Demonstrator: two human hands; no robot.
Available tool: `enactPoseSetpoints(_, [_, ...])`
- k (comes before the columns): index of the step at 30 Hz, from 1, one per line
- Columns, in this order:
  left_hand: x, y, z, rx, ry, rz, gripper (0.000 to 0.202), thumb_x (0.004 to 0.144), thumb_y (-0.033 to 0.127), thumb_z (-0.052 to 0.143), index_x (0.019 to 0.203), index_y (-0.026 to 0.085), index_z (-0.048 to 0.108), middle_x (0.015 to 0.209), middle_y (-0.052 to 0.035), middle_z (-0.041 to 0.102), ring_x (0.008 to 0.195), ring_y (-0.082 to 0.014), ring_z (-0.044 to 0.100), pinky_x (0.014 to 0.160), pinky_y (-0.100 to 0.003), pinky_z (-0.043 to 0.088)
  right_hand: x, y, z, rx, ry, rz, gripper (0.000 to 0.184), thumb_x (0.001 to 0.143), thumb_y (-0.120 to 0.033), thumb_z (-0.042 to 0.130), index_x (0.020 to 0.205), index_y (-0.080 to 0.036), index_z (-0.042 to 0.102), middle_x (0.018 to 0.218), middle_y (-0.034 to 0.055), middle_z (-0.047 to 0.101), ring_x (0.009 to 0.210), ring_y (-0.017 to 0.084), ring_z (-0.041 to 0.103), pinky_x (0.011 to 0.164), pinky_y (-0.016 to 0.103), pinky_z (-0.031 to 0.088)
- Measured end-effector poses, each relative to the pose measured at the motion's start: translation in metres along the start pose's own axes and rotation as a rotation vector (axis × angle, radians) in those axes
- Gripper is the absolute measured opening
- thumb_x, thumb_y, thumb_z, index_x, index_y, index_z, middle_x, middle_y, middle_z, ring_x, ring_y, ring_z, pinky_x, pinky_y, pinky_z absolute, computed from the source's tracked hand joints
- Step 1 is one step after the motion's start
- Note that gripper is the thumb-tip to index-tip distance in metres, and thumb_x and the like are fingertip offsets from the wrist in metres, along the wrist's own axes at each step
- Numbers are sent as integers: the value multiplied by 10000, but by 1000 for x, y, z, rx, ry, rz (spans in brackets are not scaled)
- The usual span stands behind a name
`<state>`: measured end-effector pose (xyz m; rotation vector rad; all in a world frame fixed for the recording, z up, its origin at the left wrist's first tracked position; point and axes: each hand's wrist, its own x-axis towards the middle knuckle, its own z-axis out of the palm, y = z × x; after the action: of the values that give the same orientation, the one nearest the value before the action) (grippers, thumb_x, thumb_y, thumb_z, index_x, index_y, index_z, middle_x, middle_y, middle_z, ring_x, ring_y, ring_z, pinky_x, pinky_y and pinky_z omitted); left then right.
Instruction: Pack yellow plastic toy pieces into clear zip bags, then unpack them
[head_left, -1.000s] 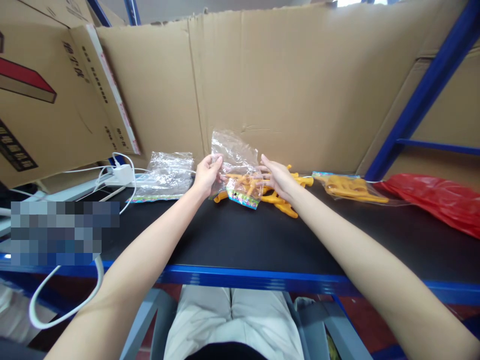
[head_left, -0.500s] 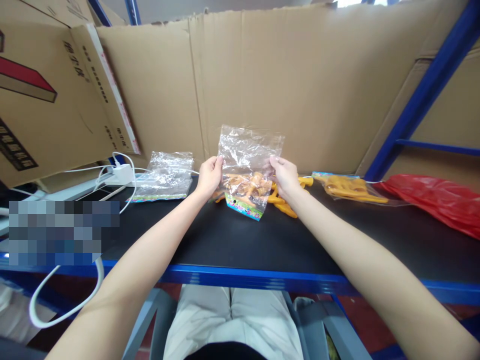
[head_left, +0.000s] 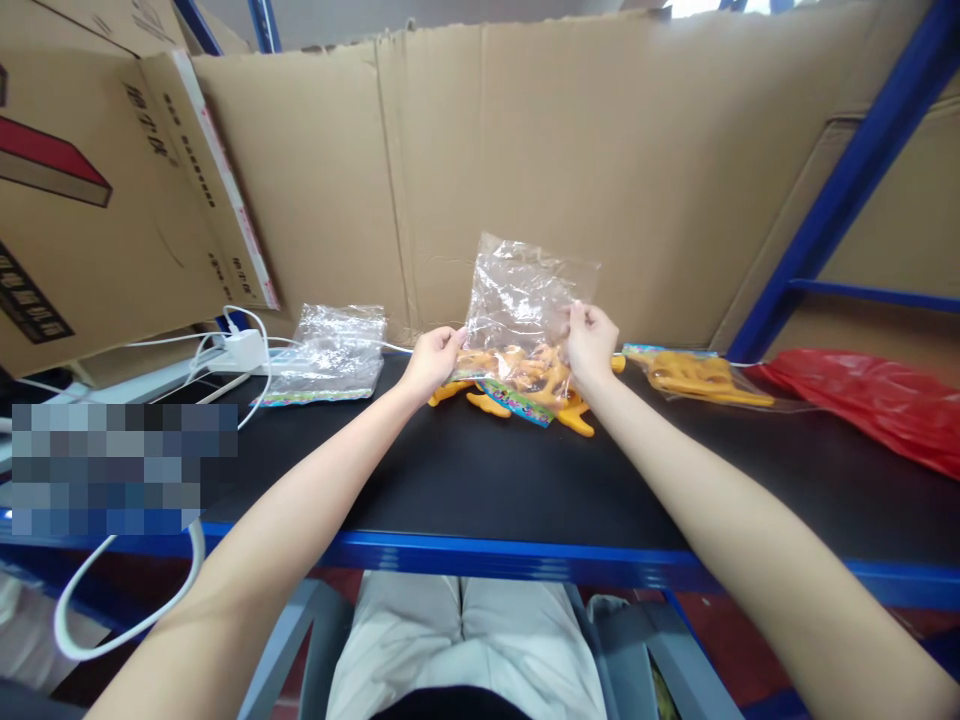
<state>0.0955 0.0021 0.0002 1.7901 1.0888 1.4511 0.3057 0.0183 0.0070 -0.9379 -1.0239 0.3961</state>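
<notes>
I hold a clear plastic bag (head_left: 525, 300) upright over the black shelf top (head_left: 480, 470), with orange plastic toy pieces inside its lower part. My left hand (head_left: 433, 362) pinches the bag's lower left edge. My right hand (head_left: 592, 340) grips its right side, fingers closed. The bag has a colourful printed strip (head_left: 517, 402) along the bottom. More loose orange pieces (head_left: 571, 420) lie on the shelf under and behind the bag.
A stack of empty clear bags (head_left: 330, 352) lies to the left, near a white charger and cable (head_left: 244, 345). A filled bag of orange pieces (head_left: 697, 375) and a red plastic bag (head_left: 870, 400) lie to the right. Cardboard walls stand behind, and a blue rack post (head_left: 840, 190) rises at the right.
The bag has shifted to the right and risen a little. My right hand went from lying open on the orange pieces to gripping the bag's right side.
</notes>
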Motion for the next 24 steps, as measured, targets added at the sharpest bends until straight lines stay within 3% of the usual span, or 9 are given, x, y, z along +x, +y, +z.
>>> enactPoseSetpoints(3, [5, -5, -3, 105, 11, 90, 352, 846, 383, 482, 572, 166, 441, 474, 60, 358, 440, -66, 321, 444, -198, 233, 7, 6, -4, -40, -44, -58, 405, 775, -580, 499, 764, -184, 582, 483, -49, 430, 435, 102, 428, 441, 237, 335])
enactPoseSetpoints(7, [9, -14, -7, 218, -12, 106, 347, 840, 343, 478, 546, 169, 419, 479, 53, 377, 453, -71, 334, 454, -204, 233, 11, 7, -7, -70, -104, -108, 411, 743, -589, 540, 776, -184, 599, 514, -36, 469, 464, 106, 450, 452, 238, 341])
enactPoseSetpoints(11, [12, -21, -11, 156, 46, 45, 333, 857, 354, 450, 575, 176, 435, 476, 49, 427, 423, -74, 378, 438, -197, 271, 1, -3, -2, 13, -170, 50, 403, 735, -602, 542, 771, -201, 559, 520, -48, 470, 392, 86, 414, 380, 225, 304])
enactPoseSetpoints(14, [15, -23, -13, 39, 150, 26, 339, 858, 359, 465, 574, 178, 431, 485, 49, 440, 424, -71, 404, 441, -189, 313, -13, -11, 6, 68, -360, 160, 413, 686, -606, 600, 745, -200, 548, 615, -13, 561, 467, 94, 504, 408, 216, 370])
enactPoseSetpoints(17, [15, -21, -15, -81, 241, -21, 330, 872, 359, 453, 593, 186, 419, 465, 61, 411, 403, -74, 400, 426, -188, 331, -27, -15, 12, 72, -550, 179, 429, 657, -608, 627, 721, -189, 563, 682, 19, 617, 571, 109, 562, 505, 222, 440])
enactPoseSetpoints(21, [14, -15, -16, -104, 295, -44, 304, 875, 326, 451, 605, 189, 417, 440, 74, 364, 362, -74, 359, 386, -189, 300, -36, -17, 17, -10, -484, 115, 453, 690, -638, 570, 664, -186, 558, 507, -14, 523, 467, 105, 483, 479, 237, 397])
enactPoseSetpoints(24, [14, -14, -16, -52, 287, -10, 310, 877, 308, 447, 594, 185, 424, 426, 75, 340, 359, -69, 333, 382, -188, 263, -33, -17, 17, -94, -413, 13, 480, 701, -649, 544, 629, -174, 565, 499, -16, 494, 473, 102, 441, 489, 243, 360])
